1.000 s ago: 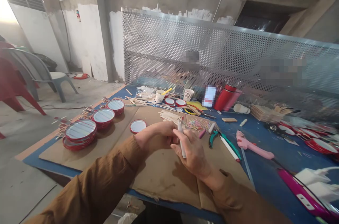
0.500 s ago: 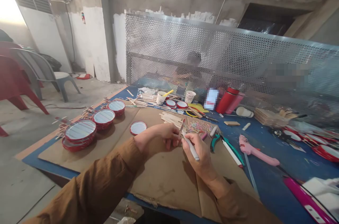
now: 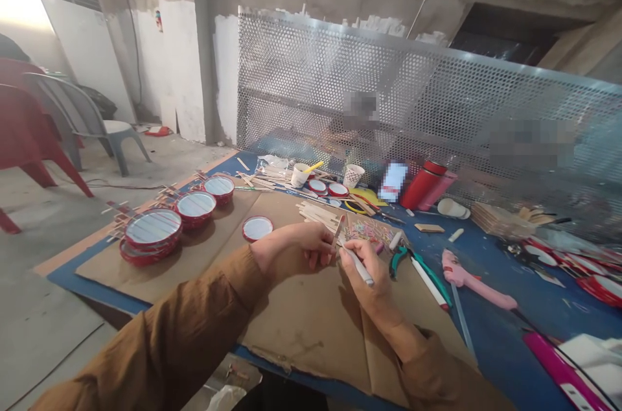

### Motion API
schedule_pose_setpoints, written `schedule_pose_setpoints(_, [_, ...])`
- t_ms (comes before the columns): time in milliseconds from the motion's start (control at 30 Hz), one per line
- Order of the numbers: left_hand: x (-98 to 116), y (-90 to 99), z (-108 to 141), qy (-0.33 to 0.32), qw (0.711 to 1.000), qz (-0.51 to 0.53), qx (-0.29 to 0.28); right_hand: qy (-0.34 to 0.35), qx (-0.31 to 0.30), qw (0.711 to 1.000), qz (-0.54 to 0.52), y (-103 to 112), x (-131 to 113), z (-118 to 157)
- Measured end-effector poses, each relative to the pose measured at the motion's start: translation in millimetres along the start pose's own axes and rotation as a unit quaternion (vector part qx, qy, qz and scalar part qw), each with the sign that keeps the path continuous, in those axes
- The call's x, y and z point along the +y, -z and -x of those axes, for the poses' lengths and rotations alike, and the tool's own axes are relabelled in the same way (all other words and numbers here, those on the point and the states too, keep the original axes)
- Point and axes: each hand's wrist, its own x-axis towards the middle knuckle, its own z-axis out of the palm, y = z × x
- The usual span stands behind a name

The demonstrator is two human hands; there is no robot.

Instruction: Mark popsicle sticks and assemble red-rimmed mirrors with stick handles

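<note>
Over the brown cardboard (image 3: 301, 320), my left hand (image 3: 315, 244) pinches a thin wooden stick (image 3: 339, 227) with a reddish tip, held upright. My right hand (image 3: 367, 265) grips a white marker (image 3: 358, 266) whose front end points at the stick; whether it touches cannot be made out. Just behind my left hand lies a pile of wooden sticks (image 3: 315, 211). Colourful small loops (image 3: 372, 229) are spread beyond my right hand. A single round red-rimmed piece (image 3: 257, 228) rests left of my left hand.
Stacked red-rimmed rounds with sticks (image 3: 153, 227) stand on the left. Green-handled pliers (image 3: 399, 262), a white pen (image 3: 429, 281) and a pink glue gun (image 3: 479, 282) lie to the right. Paper cups (image 3: 300, 176) and a red bottle (image 3: 422, 184) stand behind, before a perforated metal screen (image 3: 311, 87).
The camera view has shifted slightly, so most things appear a little further right. Both hands keep their hold on the stick and the marker, with only slight movement.
</note>
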Motion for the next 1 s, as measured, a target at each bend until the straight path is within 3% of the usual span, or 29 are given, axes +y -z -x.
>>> schedule_pose_setpoints(1000, [1.3,-0.7,-2.4,0.002,1.000,-0.003,0.006,-0.028,-0.015,0.999,-0.019,3.5,-5.9,-3.8])
